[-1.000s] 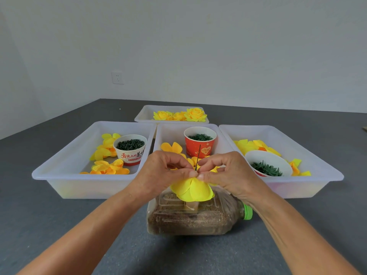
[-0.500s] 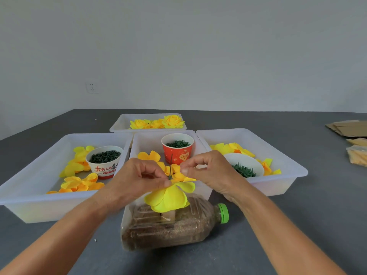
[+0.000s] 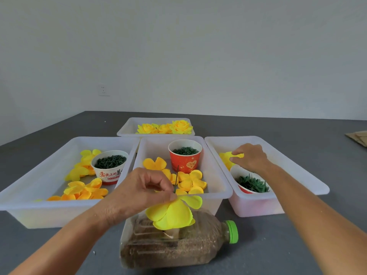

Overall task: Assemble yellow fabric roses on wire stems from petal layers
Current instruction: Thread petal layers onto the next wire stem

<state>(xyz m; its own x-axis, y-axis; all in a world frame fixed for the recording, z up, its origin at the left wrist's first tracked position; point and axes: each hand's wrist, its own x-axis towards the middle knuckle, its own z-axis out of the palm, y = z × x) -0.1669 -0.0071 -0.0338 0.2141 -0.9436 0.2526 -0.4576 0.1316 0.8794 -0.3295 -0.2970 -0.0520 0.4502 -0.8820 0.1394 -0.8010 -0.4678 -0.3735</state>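
A half-built yellow rose (image 3: 172, 213) sits on a thin green wire stem (image 3: 177, 176) that stands up from a sand-filled bottle (image 3: 178, 247) lying on its side. My left hand (image 3: 143, 192) pinches the petals against the stem at the flower's top. Over in the right tray (image 3: 282, 155), my right hand (image 3: 251, 156) pinches a yellow petal layer (image 3: 226, 158) from the pile. Loose orange-yellow petal layers (image 3: 190, 181) lie in the middle tray (image 3: 222, 187).
A left tray (image 3: 39, 171) holds petal layers and a white cup (image 3: 109, 168) of green parts. A red cup (image 3: 185, 157) stands in the middle tray, another cup (image 3: 251, 183) of green leaves in the right one. Finished roses (image 3: 180, 127) fill the far tray. Cardboard (image 3: 357, 137) lies far right.
My right hand let go of the flower and moved right into the right tray, onto a petal layer. My left hand stayed on the flower. The camera view shifted.
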